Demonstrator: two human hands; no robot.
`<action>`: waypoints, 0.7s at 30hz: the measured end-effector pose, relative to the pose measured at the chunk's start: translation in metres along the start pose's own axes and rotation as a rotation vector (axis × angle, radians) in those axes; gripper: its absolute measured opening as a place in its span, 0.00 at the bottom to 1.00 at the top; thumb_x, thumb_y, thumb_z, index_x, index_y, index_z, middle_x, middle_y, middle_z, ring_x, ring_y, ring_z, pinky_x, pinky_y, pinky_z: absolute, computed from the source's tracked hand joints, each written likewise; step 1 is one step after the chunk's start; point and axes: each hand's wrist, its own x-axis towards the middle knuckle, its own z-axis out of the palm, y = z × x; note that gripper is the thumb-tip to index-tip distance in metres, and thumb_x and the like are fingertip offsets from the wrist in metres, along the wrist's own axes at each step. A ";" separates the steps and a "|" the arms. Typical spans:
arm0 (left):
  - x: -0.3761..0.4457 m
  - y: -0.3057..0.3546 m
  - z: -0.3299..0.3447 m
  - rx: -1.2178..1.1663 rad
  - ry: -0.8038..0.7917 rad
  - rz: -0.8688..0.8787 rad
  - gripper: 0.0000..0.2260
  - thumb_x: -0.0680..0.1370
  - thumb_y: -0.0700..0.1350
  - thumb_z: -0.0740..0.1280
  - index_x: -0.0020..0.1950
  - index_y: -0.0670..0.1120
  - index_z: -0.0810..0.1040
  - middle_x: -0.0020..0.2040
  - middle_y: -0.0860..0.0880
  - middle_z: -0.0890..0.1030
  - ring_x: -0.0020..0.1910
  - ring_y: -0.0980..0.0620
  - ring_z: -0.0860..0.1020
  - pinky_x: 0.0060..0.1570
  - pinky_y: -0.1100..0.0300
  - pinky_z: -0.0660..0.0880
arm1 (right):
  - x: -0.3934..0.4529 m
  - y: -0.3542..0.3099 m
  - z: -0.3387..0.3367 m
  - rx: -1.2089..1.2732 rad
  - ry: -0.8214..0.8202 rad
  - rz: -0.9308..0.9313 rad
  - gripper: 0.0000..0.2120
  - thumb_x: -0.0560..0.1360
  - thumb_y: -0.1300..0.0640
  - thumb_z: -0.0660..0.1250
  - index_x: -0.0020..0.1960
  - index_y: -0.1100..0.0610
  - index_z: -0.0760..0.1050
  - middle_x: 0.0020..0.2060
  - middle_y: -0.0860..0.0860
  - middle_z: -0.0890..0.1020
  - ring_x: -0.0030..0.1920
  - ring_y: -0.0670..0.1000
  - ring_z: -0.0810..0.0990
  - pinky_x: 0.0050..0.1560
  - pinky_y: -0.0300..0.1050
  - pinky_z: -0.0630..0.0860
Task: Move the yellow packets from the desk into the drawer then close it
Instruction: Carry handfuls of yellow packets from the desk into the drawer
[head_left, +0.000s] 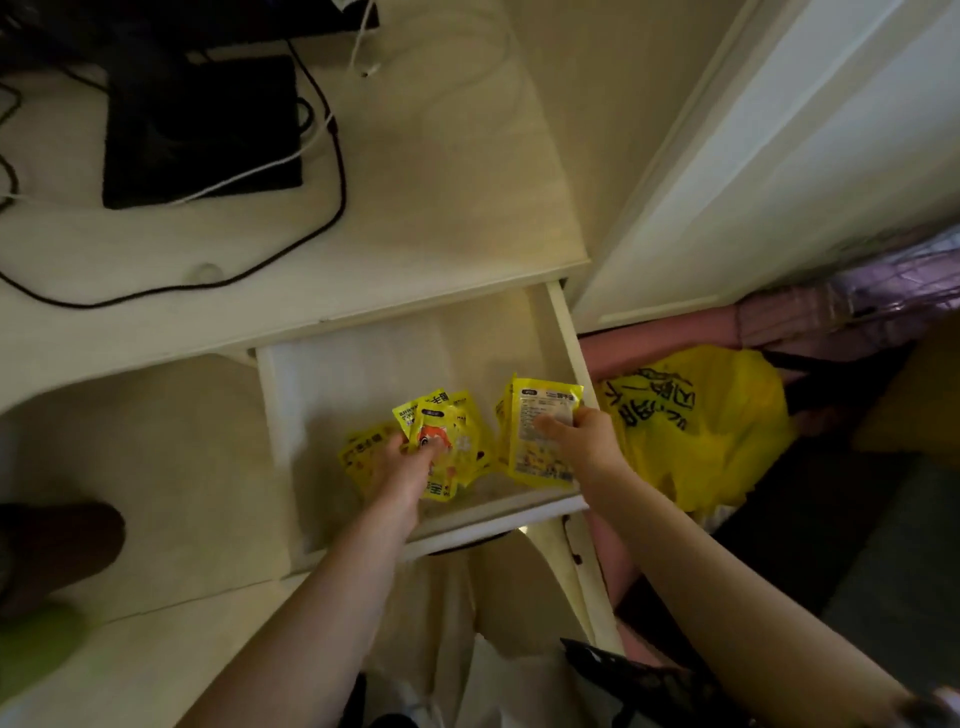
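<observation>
The drawer (415, 364) stands pulled out from under the worktop (363, 249), a pale cream box with a bare inner floor at its back half. Inside its front half, a fanned bunch of yellow packets (447, 441) with an orange figure printed on the top one is gripped by the left hand (400, 467). Just beside it, near the drawer's right wall, a second bunch of yellow packets (535, 436), back label with small print facing up, is pinched by the right hand (582, 436).
</observation>
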 end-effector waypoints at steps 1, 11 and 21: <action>0.006 -0.003 0.003 0.043 0.009 -0.004 0.09 0.73 0.47 0.72 0.52 0.49 0.79 0.53 0.46 0.82 0.50 0.46 0.79 0.53 0.52 0.75 | 0.012 -0.001 0.004 -0.039 -0.012 0.002 0.05 0.76 0.60 0.67 0.51 0.57 0.79 0.43 0.53 0.83 0.43 0.52 0.82 0.39 0.46 0.80; 0.058 -0.030 0.008 0.289 0.071 -0.066 0.22 0.75 0.50 0.69 0.64 0.39 0.74 0.62 0.38 0.77 0.59 0.38 0.76 0.55 0.49 0.73 | 0.090 0.013 0.033 -0.257 -0.119 0.153 0.10 0.77 0.63 0.65 0.58 0.61 0.76 0.56 0.59 0.81 0.55 0.60 0.81 0.56 0.56 0.78; 0.059 -0.028 -0.014 0.418 0.049 -0.028 0.15 0.78 0.42 0.66 0.64 0.41 0.77 0.58 0.43 0.80 0.48 0.51 0.77 0.40 0.62 0.70 | 0.096 0.020 0.027 -0.716 -0.145 0.090 0.13 0.79 0.61 0.60 0.61 0.62 0.75 0.57 0.60 0.80 0.56 0.59 0.78 0.59 0.54 0.75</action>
